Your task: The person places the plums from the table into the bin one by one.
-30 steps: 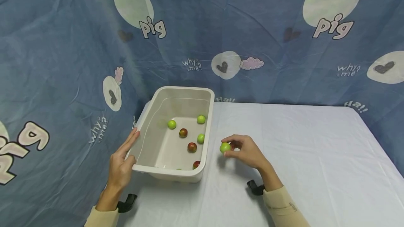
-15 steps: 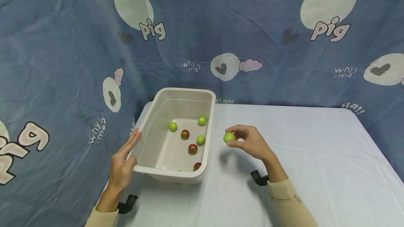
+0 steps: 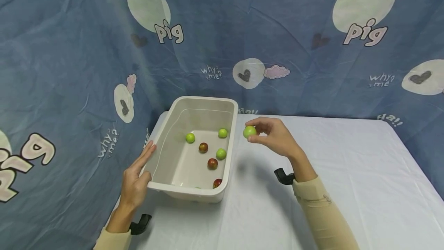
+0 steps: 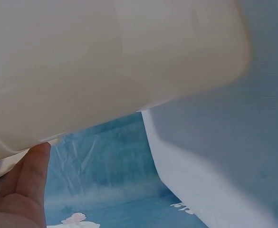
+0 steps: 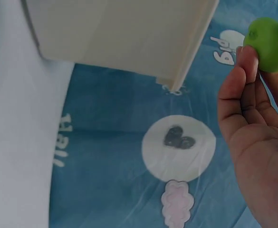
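My left hand (image 3: 134, 182) holds a pale plastic bin (image 3: 166, 155) at its near left corner, fingers along the left rim and thumb at the corner. In the left wrist view, the fingers (image 4: 32, 171) touch the bin's outside under the rim. Thumb and fingers of my right hand (image 3: 279, 138) pinch a small round green fruit (image 3: 248, 132). It is above the table, just right of the bin's right rim. Inside the bin lie several loose fruits, some green (image 3: 190, 137) and some dark red (image 3: 212, 164). The near wall partly hides those closest to me.
A white cloth covers the table (image 3: 333, 173), and the bin stands at its left end. Blue printed fabric (image 3: 288, 41) hangs behind and to the left. Each wrist carries a black mount, such as the right wrist mount (image 3: 284, 176).
My right hand has risen and moved away from me along the bin's right side, with the green fruit still pinched. The left hand and bin stay nearly in place.
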Tool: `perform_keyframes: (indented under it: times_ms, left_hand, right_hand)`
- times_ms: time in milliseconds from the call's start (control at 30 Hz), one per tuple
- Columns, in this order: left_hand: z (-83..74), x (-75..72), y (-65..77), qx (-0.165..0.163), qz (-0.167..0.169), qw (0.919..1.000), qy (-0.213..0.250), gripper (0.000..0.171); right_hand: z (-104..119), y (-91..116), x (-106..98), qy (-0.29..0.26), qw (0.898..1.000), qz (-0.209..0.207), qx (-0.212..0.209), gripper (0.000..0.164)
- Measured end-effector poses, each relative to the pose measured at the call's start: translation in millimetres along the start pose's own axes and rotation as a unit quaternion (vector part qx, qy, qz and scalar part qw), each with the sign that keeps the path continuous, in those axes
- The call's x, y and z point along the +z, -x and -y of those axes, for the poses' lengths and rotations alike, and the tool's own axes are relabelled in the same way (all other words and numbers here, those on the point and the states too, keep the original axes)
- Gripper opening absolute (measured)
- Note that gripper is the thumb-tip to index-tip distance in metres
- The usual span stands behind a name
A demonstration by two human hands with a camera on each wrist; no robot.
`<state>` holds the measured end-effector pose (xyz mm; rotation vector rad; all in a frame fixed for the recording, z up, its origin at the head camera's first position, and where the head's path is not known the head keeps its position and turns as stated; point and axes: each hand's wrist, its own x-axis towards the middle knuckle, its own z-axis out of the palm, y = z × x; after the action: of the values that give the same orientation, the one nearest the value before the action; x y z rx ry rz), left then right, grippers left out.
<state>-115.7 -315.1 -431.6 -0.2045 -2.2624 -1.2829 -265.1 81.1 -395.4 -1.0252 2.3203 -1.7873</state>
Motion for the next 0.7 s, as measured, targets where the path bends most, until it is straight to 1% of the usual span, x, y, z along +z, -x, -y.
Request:
perform_keyframes:
  times_ms: [200, 400, 700]
  left_hand:
    - [0.6, -0.8, -1.8, 0.004, 0.002, 1.0000, -0.004, 0.078]
    - [1.0, 0.0, -3.2, 0.009, 0.004, 0.9999, -0.002, 0.078]
    - [2.8, 0.4, -0.4, 0.011, -0.002, 0.9999, -0.013, 0.077]
  right_hand:
    - [5.7, -11.1, -3.0, 0.018, 1.000, 0.003, -0.013, 0.037]
    - [10.9, -17.9, -3.2, 0.037, 0.999, 0.007, -0.021, 0.039]
    - [20.8, -33.3, 0.9, 0.046, 0.998, 0.015, -0.036, 0.038]
